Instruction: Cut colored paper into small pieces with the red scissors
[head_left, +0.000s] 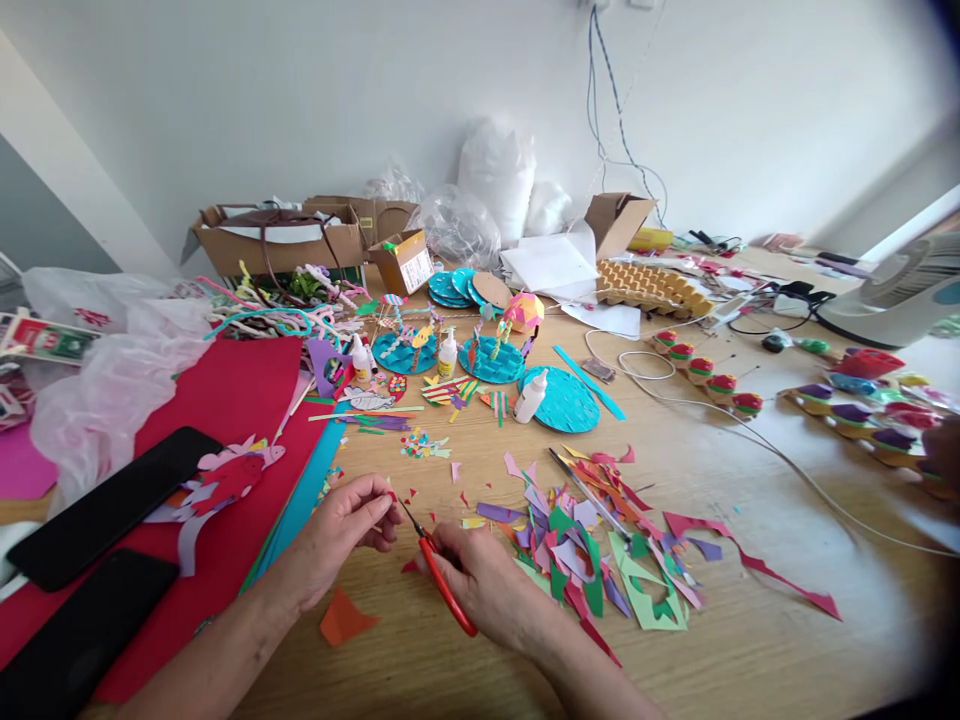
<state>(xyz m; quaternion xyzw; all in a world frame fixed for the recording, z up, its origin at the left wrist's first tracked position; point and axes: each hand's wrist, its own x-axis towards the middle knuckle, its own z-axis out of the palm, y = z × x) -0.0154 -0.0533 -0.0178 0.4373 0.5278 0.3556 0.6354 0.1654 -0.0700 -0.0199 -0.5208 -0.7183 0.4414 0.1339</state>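
My right hand (469, 570) is closed round the red-handled scissors (442, 580), whose blades point up and left toward my left hand. My left hand (360, 515) pinches a tiny red piece (392, 496) between thumb and fingertips, close to the blade tips. Small red scraps lie on the table just beyond the hands. An orange paper piece (345, 617) rests below my left hand. Right of the scissors spreads a heap of coloured paper scraps (570, 550).
Red paper sheets (225, 400) with two black phones (112, 505) lie at left. Blue painted discs (562, 400), a white glue bottle (531, 396) and paper fish stand ahead. A white cable (795, 460) crosses the right side. Part of another person's hand shows at the far right edge.
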